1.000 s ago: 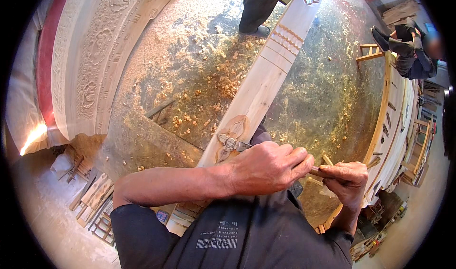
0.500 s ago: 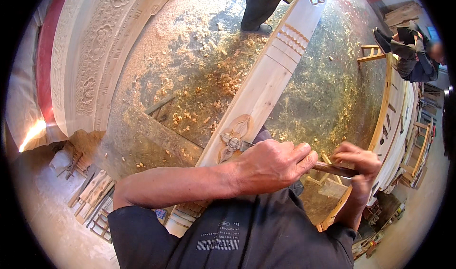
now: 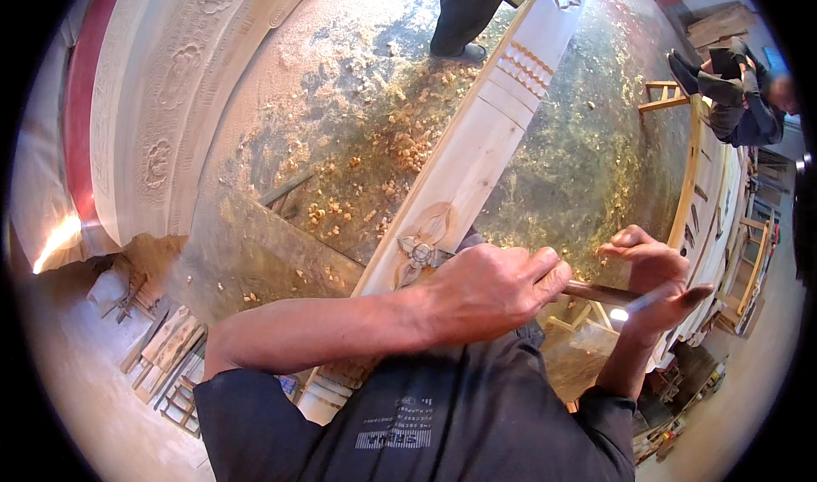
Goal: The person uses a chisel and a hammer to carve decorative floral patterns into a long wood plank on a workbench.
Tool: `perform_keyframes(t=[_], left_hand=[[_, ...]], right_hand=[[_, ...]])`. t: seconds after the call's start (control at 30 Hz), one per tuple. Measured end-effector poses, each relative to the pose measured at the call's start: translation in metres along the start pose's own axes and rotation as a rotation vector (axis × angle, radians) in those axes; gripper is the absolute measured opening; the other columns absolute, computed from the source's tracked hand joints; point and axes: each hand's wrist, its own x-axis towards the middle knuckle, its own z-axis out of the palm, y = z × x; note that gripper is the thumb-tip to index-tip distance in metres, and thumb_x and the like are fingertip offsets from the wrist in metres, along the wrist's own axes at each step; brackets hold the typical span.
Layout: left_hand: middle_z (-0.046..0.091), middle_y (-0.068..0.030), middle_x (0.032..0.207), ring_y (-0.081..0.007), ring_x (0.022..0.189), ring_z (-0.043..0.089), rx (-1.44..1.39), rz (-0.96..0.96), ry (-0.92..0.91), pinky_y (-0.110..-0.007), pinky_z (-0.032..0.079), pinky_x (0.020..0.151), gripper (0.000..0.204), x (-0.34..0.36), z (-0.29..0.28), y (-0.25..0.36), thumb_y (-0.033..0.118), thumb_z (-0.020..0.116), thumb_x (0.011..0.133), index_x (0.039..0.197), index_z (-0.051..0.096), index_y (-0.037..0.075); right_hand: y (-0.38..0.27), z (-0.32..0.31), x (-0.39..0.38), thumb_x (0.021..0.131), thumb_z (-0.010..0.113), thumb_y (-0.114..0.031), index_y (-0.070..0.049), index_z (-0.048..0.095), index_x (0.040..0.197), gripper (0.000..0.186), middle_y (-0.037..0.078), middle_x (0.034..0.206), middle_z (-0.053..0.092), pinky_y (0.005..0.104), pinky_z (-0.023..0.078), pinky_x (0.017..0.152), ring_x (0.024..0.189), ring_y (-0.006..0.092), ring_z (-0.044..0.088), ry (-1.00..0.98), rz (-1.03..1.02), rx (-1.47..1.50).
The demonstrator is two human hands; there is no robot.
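Observation:
A long pale wooden plank (image 3: 464,171) runs from my lap up toward the far right. A flower (image 3: 417,250) with a round centre and pointed petals is carved into its near part. My left hand (image 3: 498,288) is closed around a chisel (image 3: 600,293), its blade tip at the flower's right side and its wooden handle pointing right. My right hand (image 3: 655,282) is at the handle's end, palm toward it, fingers and thumb apart. Whether the palm touches the handle I cannot tell; that spot is blurred.
Curly shavings (image 3: 408,146) and sawdust cover the floor. A broad carved panel (image 3: 162,99) stands at the left. On the right, a workbench (image 3: 691,201) bears several tools. One person's leg (image 3: 464,14) shows beyond the plank; another person (image 3: 736,91) sits at the far right. Wood pieces (image 3: 170,342) lie lower left.
My right hand's fingers have opened out, and the hand has shifted slightly right and up around the handle's end. My left hand and the chisel stay nearly in place.

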Motion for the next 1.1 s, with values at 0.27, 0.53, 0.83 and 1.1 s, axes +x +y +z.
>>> perform_keyframes(t=[0.27,0.53,0.83,1.1], left_hand=[[0.062,-0.0079,0.1,-0.0199,0.077,0.07,0.021,-0.029,0.039,-0.035,0.058,0.058,0.036,0.001,0.0,0.001,0.018,0.071,0.096,0.128,0.065,0.004],[0.063,-0.0078,0.101,-0.02,0.079,0.071,0.028,-0.046,0.042,-0.035,0.058,0.059,0.036,-0.001,0.001,0.0,0.016,0.071,0.096,0.129,0.065,0.003],[0.06,-0.0038,0.093,-0.0148,0.072,0.065,0.104,0.081,0.09,-0.031,0.048,0.052,0.04,-0.004,-0.007,0.003,0.017,0.07,0.094,0.13,0.068,0.001],[0.059,-0.0022,0.089,-0.0129,0.07,0.061,0.093,0.25,0.055,-0.029,0.046,0.056,0.044,-0.016,-0.007,0.006,0.018,0.067,0.091,0.131,0.069,0.0]], right_hand=[[0.005,-0.002,0.002,0.097,0.027,-0.095,0.014,0.076,0.109,0.12,0.033,0.11,0.072,0.059,0.054,0.1,0.112,0.0442,0.066,0.015,-0.029,0.066],[0.002,0.002,0.007,0.097,0.024,-0.095,0.012,0.076,0.108,0.119,0.031,0.108,0.073,0.0593,0.054,0.1,0.111,0.0442,0.067,0.321,-0.194,0.288],[0.015,-0.002,-0.021,0.104,0.031,-0.086,0.013,0.075,0.103,0.109,0.031,0.102,0.072,0.058,0.058,0.092,0.101,0.0417,0.069,0.232,-0.093,0.022],[-0.029,0.064,-0.085,0.068,0.1,-0.019,-0.002,0.083,0.113,0.05,0.018,0.102,0.083,0.0375,0.064,0.077,0.087,0.029,0.083,0.003,-0.029,-0.793]])
